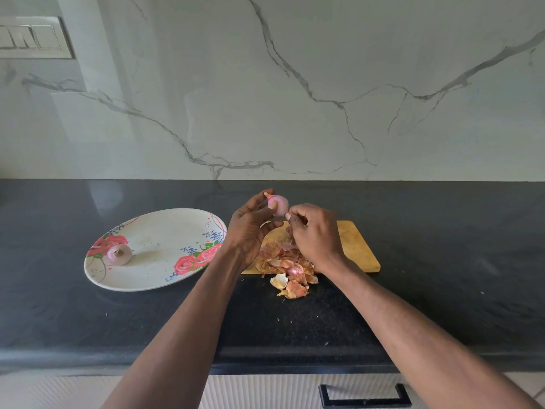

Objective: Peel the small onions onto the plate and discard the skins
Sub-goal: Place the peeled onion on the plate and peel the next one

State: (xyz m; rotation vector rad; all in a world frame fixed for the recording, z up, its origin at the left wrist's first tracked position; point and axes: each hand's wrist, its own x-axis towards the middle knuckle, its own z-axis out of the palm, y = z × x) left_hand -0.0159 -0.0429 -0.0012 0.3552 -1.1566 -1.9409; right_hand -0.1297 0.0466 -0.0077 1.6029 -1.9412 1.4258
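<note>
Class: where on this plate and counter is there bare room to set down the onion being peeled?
Bare: the plate middle, right of the peeled onion; the counter right of the cutting board. Crowded: the skins across the board's near-left edge.

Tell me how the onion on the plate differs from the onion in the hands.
The onion on the plate lies untouched on the floral plate; the onion in the hands is held up above the wooden cutting board. The plate onion shows its cut root end; the held one is partly hidden, gripped by the left hand while the right hand pinches at its lower edge. Both are small, pinkish-purple and mostly peeled.
</note>
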